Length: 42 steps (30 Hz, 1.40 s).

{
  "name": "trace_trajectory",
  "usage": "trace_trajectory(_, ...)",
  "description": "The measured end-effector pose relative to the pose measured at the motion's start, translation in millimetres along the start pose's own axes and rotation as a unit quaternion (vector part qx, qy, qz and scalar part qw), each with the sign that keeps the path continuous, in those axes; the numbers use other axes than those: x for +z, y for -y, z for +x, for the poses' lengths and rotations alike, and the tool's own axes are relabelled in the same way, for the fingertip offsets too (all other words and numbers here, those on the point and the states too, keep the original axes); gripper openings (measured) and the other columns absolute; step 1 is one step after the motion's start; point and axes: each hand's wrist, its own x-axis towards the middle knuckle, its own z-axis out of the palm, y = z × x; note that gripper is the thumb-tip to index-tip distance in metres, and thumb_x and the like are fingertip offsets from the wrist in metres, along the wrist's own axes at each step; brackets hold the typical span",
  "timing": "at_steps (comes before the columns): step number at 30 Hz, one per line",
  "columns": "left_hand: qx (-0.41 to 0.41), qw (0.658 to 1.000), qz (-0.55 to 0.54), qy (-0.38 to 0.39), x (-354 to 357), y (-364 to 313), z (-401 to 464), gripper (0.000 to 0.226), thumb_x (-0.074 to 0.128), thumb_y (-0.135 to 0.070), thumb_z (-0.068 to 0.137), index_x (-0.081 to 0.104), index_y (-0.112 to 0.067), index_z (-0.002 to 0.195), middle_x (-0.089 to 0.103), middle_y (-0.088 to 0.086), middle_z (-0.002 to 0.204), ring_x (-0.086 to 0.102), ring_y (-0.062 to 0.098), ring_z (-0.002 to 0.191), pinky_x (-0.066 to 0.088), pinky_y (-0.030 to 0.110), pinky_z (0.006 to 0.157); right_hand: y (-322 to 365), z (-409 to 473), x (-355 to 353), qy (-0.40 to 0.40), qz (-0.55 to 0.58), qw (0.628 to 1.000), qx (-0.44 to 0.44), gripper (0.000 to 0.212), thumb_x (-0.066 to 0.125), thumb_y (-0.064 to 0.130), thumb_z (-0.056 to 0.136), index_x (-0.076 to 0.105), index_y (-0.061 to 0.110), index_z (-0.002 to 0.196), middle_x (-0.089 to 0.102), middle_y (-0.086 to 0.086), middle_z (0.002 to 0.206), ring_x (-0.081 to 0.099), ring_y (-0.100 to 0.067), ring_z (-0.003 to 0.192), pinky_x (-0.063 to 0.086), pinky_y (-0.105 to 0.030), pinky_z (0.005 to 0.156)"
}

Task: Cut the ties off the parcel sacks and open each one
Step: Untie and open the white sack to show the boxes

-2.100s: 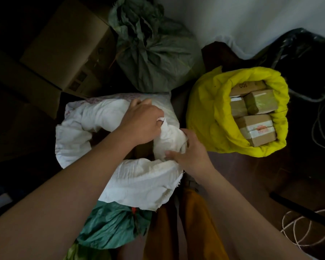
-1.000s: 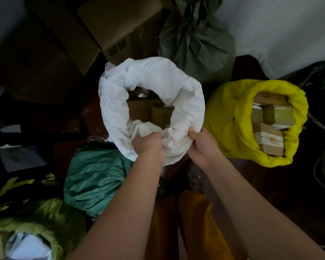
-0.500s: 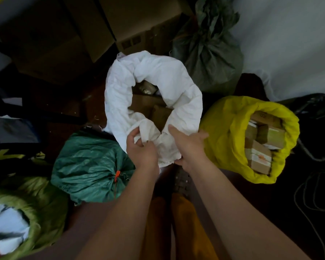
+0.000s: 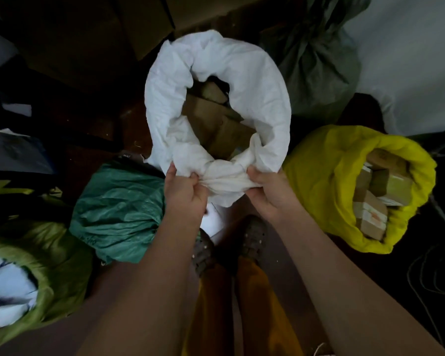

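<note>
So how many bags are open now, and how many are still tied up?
Done: the yellow sack and the light green sack gape open, parcels showing. In hand: the white sack is open too; the left hand and right hand grip its near rim. Left: the teal sack and the grey-green sack behind still look bunched shut.

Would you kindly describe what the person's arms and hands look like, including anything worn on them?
Both forearms are bare, with no sleeves in view. The left hand and right hand wear no gloves, and no rings, watch or wristbands show. Below them are mustard-yellow trousers and dark shoes.
</note>
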Motion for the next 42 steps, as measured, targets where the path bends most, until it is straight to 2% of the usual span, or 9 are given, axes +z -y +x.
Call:
trace_trajectory(4, 0.055, 0.991, 0.117, -0.035, 2.6, -0.9, -11.8, 0.052, 0.051, 0.01, 0.087, 0.058, -0.025, 0.125, 0.065, 0.004, 0.111, 0.065, 0.019, 0.095, 0.056, 0.03, 0.071, 3.8, -2.1, 0.4, 0.014, -0.029, 0.999, -0.029, 0.061, 0.053, -0.013, 0.09, 0.041, 0.015, 0.142, 0.054, -0.018, 0.136, 0.058, -0.034, 0.12, 0.051, -0.05, 0.095)
trace_trajectory(9, 0.082, 0.965, 0.249, -0.029, 8.2, -0.4, -22.3, 0.043, 0.052, -0.009, 0.091, 0.056, -0.024, 0.131, 0.061, 0.006, 0.124, 0.064, 0.018, 0.088, 0.057, 0.028, 0.066, 9.0, -8.2, 0.4, 0.018, -0.063, 0.997, -0.04, 0.06, 0.051, -0.014, 0.091, 0.037, 0.013, 0.144, 0.05, -0.02, 0.14, 0.053, -0.037, 0.125, 0.044, -0.056, 0.103)
trace_trajectory(12, 0.042, 0.955, 0.294, 0.021, 14.7, -0.4, -23.0, 0.072, 0.077, -0.031, 0.077, 0.043, -0.026, 0.141, 0.054, 0.001, 0.133, 0.06, 0.02, 0.108, 0.057, 0.036, 0.081, 11.2, -8.3, 1.2, 0.026, -0.086, 0.995, -0.053, 0.061, 0.051, -0.015, 0.09, 0.037, 0.011, 0.143, 0.051, -0.02, 0.139, 0.053, -0.037, 0.124, 0.045, -0.057, 0.101)
trace_trajectory(18, -0.018, 0.996, 0.09, 0.004, 28.4, 6.5, -25.8, 0.076, 0.059, 0.021, 0.077, 0.042, -0.029, 0.132, 0.048, 0.011, 0.133, 0.058, 0.026, 0.099, 0.054, 0.049, 0.086, 7.8, -10.5, -6.7, 0.06, -0.037, 0.997, -0.043, 0.059, 0.058, 0.009, 0.09, 0.038, 0.014, 0.145, 0.053, -0.016, 0.14, 0.055, -0.033, 0.125, 0.046, -0.052, 0.103)
trace_trajectory(24, -0.016, 0.989, -0.065, 0.133, 7.9, 1.0, -19.4, 0.065, 0.047, 0.024, 0.083, 0.048, -0.015, 0.134, 0.06, 0.012, 0.126, 0.057, 0.028, 0.119, 0.046, 0.046, 0.101, 9.5, 1.3, -3.7, -0.033, 0.026, 0.999, -0.024, 0.039, 0.056, 0.018, 0.096, 0.052, 0.013, 0.135, 0.063, -0.009, 0.13, 0.062, -0.028, 0.116, 0.049, -0.049, 0.1)
trace_trajectory(30, -0.002, 0.986, 0.008, 0.168, -0.1, -10.4, -9.2, 0.061, 0.047, 0.023, 0.084, 0.047, -0.012, 0.135, 0.057, 0.014, 0.132, 0.057, 0.027, 0.12, 0.05, 0.039, 0.098, 1.5, 8.4, 15.2, -0.232, -0.226, 0.944, -0.062, 0.029, 0.067, 0.029, 0.091, 0.06, 0.013, 0.114, 0.064, -0.005, 0.114, 0.062, -0.016, 0.094, 0.055, -0.026, 0.07)
trace_trajectory(36, 0.019, 0.988, 0.057, 0.145, -8.0, -14.2, -11.7, 0.063, 0.044, 0.027, 0.082, 0.052, -0.02, 0.123, 0.058, 0.011, 0.13, 0.057, 0.025, 0.119, 0.048, 0.04, 0.1, 10.9, 8.3, 32.2, -0.316, -0.463, 0.821, -0.106, 0.082, 0.07, 0.034, 0.082, 0.023, 0.014, 0.146, 0.036, -0.011, 0.142, 0.042, -0.03, 0.128, 0.044, -0.041, 0.103)
trace_trajectory(38, 0.025, 0.987, 0.065, 0.147, -9.7, -14.3, -13.2, 0.063, 0.042, 0.028, 0.082, 0.054, -0.023, 0.117, 0.058, 0.01, 0.129, 0.057, 0.024, 0.118, 0.051, 0.035, 0.094, 12.9, 7.0, 42.1, -0.27, -0.47, 0.832, -0.118, 0.097, 0.077, 0.047, 0.074, 0.022, 0.013, 0.147, 0.038, -0.012, 0.144, 0.044, -0.031, 0.128, 0.044, -0.044, 0.103)
trace_trajectory(42, 0.033, 0.987, 0.082, 0.135, -14.7, -17.3, -13.6, 0.068, 0.04, 0.029, 0.081, 0.049, -0.018, 0.129, 0.056, 0.012, 0.133, 0.055, 0.027, 0.121, 0.045, 0.042, 0.104, 7.4, 10.0, 41.2, -0.232, -0.438, 0.857, -0.142, 0.048, 0.065, 0.022, 0.09, 0.05, -0.003, 0.129, 0.062, -0.012, 0.107, 0.061, -0.026, 0.1, 0.051, -0.034, 0.084)
